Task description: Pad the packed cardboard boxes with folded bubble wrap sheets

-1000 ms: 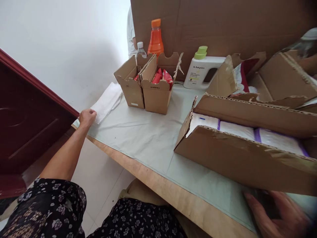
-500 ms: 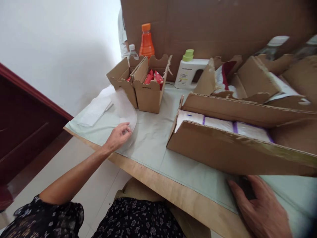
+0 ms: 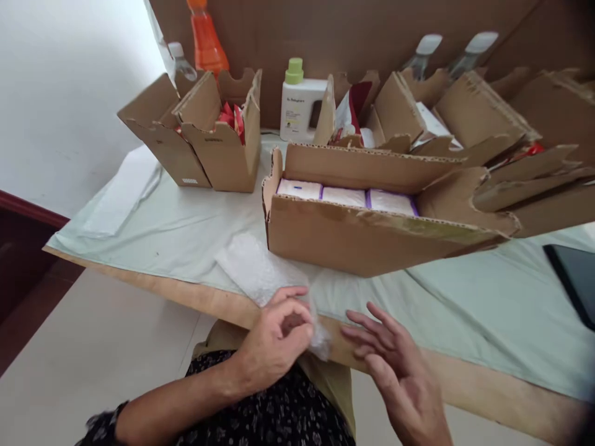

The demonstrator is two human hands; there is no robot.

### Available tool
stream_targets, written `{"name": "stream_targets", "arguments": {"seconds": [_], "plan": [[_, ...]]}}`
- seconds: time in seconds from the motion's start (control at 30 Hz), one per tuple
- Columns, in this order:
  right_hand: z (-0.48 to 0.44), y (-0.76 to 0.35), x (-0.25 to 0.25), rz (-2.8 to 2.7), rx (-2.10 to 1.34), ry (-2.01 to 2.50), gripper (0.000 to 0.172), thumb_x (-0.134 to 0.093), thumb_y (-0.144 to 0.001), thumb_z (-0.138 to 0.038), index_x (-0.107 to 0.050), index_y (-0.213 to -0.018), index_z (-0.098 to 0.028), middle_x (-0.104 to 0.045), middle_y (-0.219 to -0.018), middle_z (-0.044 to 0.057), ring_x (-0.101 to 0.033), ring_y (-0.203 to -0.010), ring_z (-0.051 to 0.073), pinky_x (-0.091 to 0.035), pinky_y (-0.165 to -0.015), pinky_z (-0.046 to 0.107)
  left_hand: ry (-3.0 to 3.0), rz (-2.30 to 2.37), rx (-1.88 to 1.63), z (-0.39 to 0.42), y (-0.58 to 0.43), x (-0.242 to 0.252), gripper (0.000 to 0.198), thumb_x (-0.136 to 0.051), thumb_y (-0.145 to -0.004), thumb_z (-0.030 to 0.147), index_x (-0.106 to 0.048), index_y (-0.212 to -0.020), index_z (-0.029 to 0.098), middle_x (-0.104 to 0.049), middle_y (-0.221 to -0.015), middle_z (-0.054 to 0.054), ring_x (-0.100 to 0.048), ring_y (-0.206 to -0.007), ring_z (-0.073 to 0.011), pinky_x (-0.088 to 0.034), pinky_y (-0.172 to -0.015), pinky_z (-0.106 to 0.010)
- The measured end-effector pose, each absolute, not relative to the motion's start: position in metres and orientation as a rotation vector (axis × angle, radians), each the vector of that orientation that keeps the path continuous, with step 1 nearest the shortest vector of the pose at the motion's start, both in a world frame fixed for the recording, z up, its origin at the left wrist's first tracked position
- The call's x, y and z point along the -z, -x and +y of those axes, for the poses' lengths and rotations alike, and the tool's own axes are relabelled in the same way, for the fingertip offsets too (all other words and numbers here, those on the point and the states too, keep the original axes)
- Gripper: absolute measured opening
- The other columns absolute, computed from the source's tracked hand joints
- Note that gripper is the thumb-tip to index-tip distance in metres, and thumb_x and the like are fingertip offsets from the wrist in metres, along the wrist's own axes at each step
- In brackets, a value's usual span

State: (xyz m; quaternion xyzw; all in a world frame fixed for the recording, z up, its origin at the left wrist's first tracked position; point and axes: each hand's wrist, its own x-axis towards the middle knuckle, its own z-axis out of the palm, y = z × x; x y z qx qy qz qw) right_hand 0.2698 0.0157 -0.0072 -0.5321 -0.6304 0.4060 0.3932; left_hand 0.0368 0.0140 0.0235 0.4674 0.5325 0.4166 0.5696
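Bubble bag [image 3: 255,271] in grip of left hand [image 3: 274,339], right hand [image 3: 395,365] just beside

- Long cardboard box [image 3: 353,238] on the pale green cloth [image 3: 465,310], three white packs [image 3: 344,196] in a row inside.
- Two small open cartons [image 3: 195,145] side by side at left (red packets [image 3: 231,116] in one).
- White bottle [image 3: 297,108], green cap, behind the long box.
- Dark flat device [image 3: 574,279] at right edge.
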Motion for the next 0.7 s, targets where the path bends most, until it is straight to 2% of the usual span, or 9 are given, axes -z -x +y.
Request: {"name": "stream_targets", "arguments": {"seconds": [0.07,0.1,0.17,0.2,0.3,0.37,0.5,0.6,0.7], "plan": [[0.009,-0.263,0.008,-1.612,-1.147,1.329,0.071,-0.066,-0.097,-0.051,-0.041,-0.159,-0.026,-0.074,-0.133,0.015,-0.079,-0.103,0.026,-0.066,-0.079,0.035,-1.043,1.087,-0.932,0.012,-0.056,-0.022,0.019,-0.067,-0.092,0.031,-0.071,-0.107,0.02,-0.047,-0.157,-0.017,-0.064,-0.133,-0.0308,-0.057,-0.107,-0.047],[0.009,-0.26,0.008,-1.606,-1.136,1.39,0.073,-0.068,-0.096,-0.052,-0.042,-0.159,-0.025,-0.076,-0.128,0.015,-0.079,-0.099,0.025,-0.066,-0.078,0.035,-1.041,1.015,-0.913,0.011,-0.061,-0.022,0.029,-0.067,-0.093,0.033,-0.069,-0.119,0.021,-0.042,-0.162,-0.017,-0.065,-0.131,-0.0304,-0.057,-0.108,-0.049],[0.015,-0.258,0.006,-1.596,-1.022,1.552,0.064,-0.066,-0.096,-0.05,-0.051,-0.151,-0.022,-0.079,-0.114,0.012,-0.078,-0.086,0.023,-0.064,-0.074,0.035,-1.163,0.962,-0.912,0.008,-0.062,-0.022,0.044,-0.066,-0.097,0.034,-0.06,-0.139,0.024,-0.039,-0.166,-0.016,-0.064,-0.133,-0.0299,-0.056,-0.111,-0.051],[0.019,-0.258,0.004,-1.6,-0.944,1.615,0.058,-0.064,-0.096,-0.049,-0.056,-0.146,-0.021,-0.08,-0.109,0.011,-0.076,-0.081,0.022,-0.063,-0.071,0.035,-1.296,0.984,-0.942,0.007,-0.059,-0.022,0.046,-0.065,-0.098,0.031,-0.058,-0.143,0.025,-0.043,-0.164,-0.016,-0.061,-0.137,-0.0302,-0.054,-0.113,-0.052],[0.034,-0.273,0.001,-1.625,-0.742,1.749,0.05,-0.061,-0.096,-0.047,-0.063,-0.139,-0.022,-0.079,-0.1,0.007,-0.07,-0.069,0.019,-0.06,-0.07,0.036,-1.817,1.171,-1.066,0.008,-0.042,-0.018,0.04,-0.063,-0.096,0.016,-0.062,-0.136,0.022,-0.06,-0.149,-0.015,-0.053,-0.144,-0.0319,-0.047,-0.118,-0.058],[0.043,-0.291,0.002,-1.66,-0.636,1.825,0.053,-0.063,-0.094,-0.047,-0.063,-0.141,-0.022,-0.078,-0.095,0.006,-0.068,-0.067,0.02,-0.059,-0.071,0.038,-2.047,1.298,-1.061,0.01,-0.027,-0.012,0.032,-0.062,-0.094,0.011,-0.067,-0.125,0.02,-0.069,-0.136,-0.014,-0.058,-0.136,-0.032,-0.049,-0.114,-0.059],[0.05,-0.323,0.005,-1.731,-0.171,1.845,0.044,-0.061,-0.097,-0.041,-0.066,-0.134,-0.018,-0.077,-0.114,0.014,-0.072,-0.099,0.03,-0.059,-0.086,0.047,-2.19,1.422,-0.925,0.018,-0.009,-0.007,0.023,-0.061,-0.096,0.013,-0.07,-0.117,0.02,-0.074,-0.123,-0.012,-0.064,-0.125,-0.0307,-0.056,-0.106,-0.055],[0.045,-0.312,0.002,-1.822,0.052,1.669,0.035,-0.061,-0.1,-0.031,-0.066,-0.133,-0.019,-0.074,-0.125,0.016,-0.069,-0.117,0.032,-0.056,-0.098,0.053,-2.309,1.424,-0.854,0.024,-0.016,-0.011,0.028,-0.056,-0.099,0.013,-0.07,-0.122,0.021,-0.071,-0.136,-0.013,-0.058,-0.137,-0.0324,-0.052,-0.112,-0.057],[0.037,-0.275,0.003,-2.093,-0.02,1.432,0.034,-0.056,-0.102,-0.02,-0.064,-0.134,-0.02,-0.071,-0.136,0.014,-0.066,-0.127,0.03,-0.054,-0.105,0.051,-2.476,1.342,-0.663,0.027,-0.031,-0.012,0.038,-0.053,-0.1,0.015,-0.064,-0.137,0.018,-0.06,-0.153,-0.016,-0.047,-0.15,-0.0347,-0.044,-0.12,-0.061]]}}
